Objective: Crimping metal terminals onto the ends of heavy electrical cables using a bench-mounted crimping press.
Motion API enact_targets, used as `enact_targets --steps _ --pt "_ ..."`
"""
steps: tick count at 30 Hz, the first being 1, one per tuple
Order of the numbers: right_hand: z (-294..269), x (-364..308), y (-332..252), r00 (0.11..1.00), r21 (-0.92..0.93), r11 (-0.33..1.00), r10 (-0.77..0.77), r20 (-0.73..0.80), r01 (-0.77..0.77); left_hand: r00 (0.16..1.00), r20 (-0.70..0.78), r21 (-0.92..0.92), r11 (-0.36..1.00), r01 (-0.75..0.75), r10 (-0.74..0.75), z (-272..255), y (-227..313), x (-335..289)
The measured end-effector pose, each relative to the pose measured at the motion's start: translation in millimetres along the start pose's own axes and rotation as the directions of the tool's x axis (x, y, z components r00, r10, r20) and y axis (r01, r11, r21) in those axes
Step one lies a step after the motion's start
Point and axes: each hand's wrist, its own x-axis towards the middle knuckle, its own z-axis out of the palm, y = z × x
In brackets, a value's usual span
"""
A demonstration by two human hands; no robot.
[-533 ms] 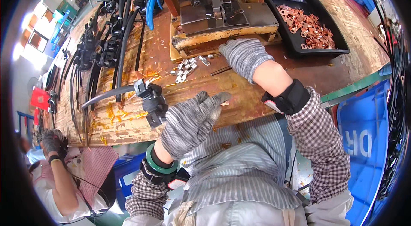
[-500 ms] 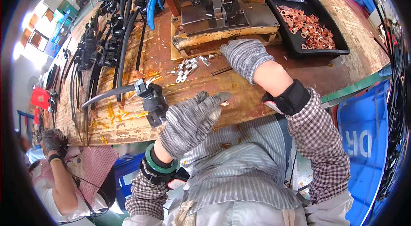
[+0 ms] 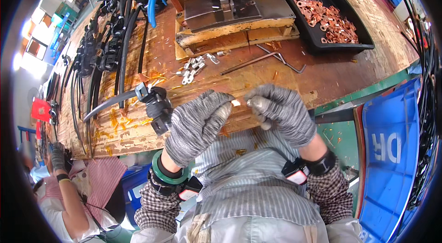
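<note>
My left hand (image 3: pixel 195 125) and my right hand (image 3: pixel 281 112) are both in grey knit gloves, and they meet just over the near edge of the wooden bench (image 3: pixel 331 75). Between my fingertips is a tiny shiny bit (image 3: pixel 235 102). My left fingers are curled and seem to pinch it. My right fingers are bent too, with a small silver piece (image 3: pixel 254 102) at their tips, but I cannot tell if they truly hold it. The tiny bit is so small that I think it could slip out of my thick gloves and fall past the bench edge into my lap. Just beside my left hand is the black cable end (image 3: pixel 154 105), so a bump could push it. Farther back lie little silver lugs (image 3: pixel 195 66), a bent metal rod (image 3: pixel 262 59), and a black tray (image 3: pixel 317 43) of copper lugs (image 3: pixel 331 20), next to a heavy metal press (image 3: pixel 230 1). Another person's gloved hand (image 3: pixel 57 155) is well away at the left.
</note>
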Motion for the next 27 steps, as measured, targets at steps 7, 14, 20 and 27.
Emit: enact_targets --steps 7,14,20,27 --pt "10 2 22 1.000 0.297 0.955 -0.010 0.014 0.005 0.998 -0.034 -0.029 0.999 0.046 -0.047 1 4 2" --pt "15 2 20 0.999 0.337 0.941 -0.043 0.018 0.035 0.998 -0.051 0.044 0.999 0.028 -0.025 3 1 -2" --pt "16 3 19 0.999 0.315 0.949 -0.027 -0.019 0.032 0.998 0.001 0.061 0.996 0.060 -0.060 4 4 -1" --pt "14 6 22 0.999 0.405 0.914 -0.030 0.044 0.010 0.997 0.059 0.104 0.994 0.043 -0.049 -1 8 -2"
